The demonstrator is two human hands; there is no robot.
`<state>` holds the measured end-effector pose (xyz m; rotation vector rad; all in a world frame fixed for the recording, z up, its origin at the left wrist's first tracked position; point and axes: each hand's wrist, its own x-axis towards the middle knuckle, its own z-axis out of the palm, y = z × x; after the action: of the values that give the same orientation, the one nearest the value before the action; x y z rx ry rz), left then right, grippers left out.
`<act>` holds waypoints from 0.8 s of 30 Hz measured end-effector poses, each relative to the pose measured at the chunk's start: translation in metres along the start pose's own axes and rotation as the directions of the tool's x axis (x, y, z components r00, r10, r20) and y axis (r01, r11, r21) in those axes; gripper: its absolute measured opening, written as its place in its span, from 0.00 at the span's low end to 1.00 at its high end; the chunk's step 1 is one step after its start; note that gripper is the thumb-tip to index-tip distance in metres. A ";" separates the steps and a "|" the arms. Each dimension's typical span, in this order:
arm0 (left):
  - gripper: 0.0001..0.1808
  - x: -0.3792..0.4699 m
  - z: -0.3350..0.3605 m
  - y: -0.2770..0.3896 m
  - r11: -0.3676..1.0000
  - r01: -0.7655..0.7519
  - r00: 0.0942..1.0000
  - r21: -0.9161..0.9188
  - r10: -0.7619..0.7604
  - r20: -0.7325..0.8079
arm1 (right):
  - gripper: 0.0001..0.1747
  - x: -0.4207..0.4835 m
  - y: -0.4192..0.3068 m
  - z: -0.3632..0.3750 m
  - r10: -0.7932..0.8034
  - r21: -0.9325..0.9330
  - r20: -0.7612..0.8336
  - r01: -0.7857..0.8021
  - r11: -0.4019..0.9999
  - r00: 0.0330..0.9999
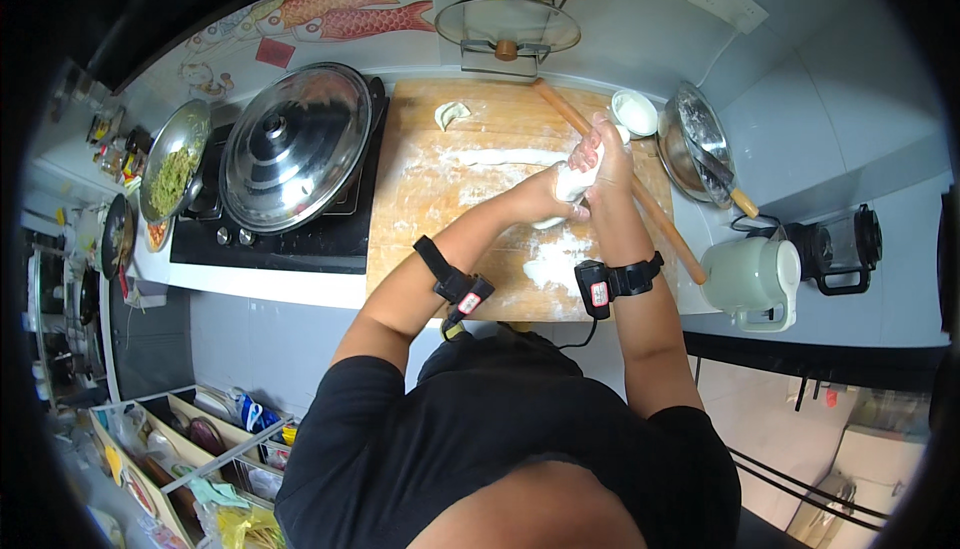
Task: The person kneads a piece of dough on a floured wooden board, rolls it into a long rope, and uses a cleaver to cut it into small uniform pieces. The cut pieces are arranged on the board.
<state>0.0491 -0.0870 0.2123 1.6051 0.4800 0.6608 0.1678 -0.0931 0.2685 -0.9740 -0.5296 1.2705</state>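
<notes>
A lump of white dough (pixel 576 183) is held between my left hand (pixel 546 195) and my right hand (pixel 609 155), over the right half of a floured wooden board (pixel 420 211). My fingers wrap around it, and a piece of dough shows below my left hand. A long dough strip (pixel 510 157) lies on the board to the left of my hands. The wooden rolling pin (pixel 664 226) runs diagonally behind my right forearm. Near the board's back edge sits one folded dumpling (pixel 451 115). Loose flour (pixel 559 262) is heaped between my forearms.
Left of the board, a large lidded pan (pixel 296 148) covers part of the black stove; a bowl of green filling (pixel 172 181) stands beyond. At right are a small white bowl (pixel 634 113), a steel bowl with a wooden-handled tool (pixel 694 144) and a pale green jug (pixel 742 271).
</notes>
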 end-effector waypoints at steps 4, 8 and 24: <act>0.33 0.005 -0.006 0.004 0.999 0.011 1.000 -0.033 -0.012 -0.013 | 0.14 0.005 -0.002 -0.004 0.053 0.222 0.247 -0.109 0.969 0.968; 0.21 0.007 0.000 0.007 0.942 0.325 0.911 0.088 -0.287 -0.296 | 0.20 0.000 0.016 0.000 -0.240 -0.133 0.083 0.250 0.959 0.967; 0.23 0.001 -0.002 0.008 0.913 0.385 0.894 0.132 -0.333 -0.299 | 0.13 0.006 0.020 0.006 -0.139 -0.093 0.175 0.157 0.983 0.975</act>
<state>0.0477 -0.0860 0.2208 1.5488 1.0450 0.5624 0.1539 -0.0855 0.2538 -0.9016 -0.7940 1.2056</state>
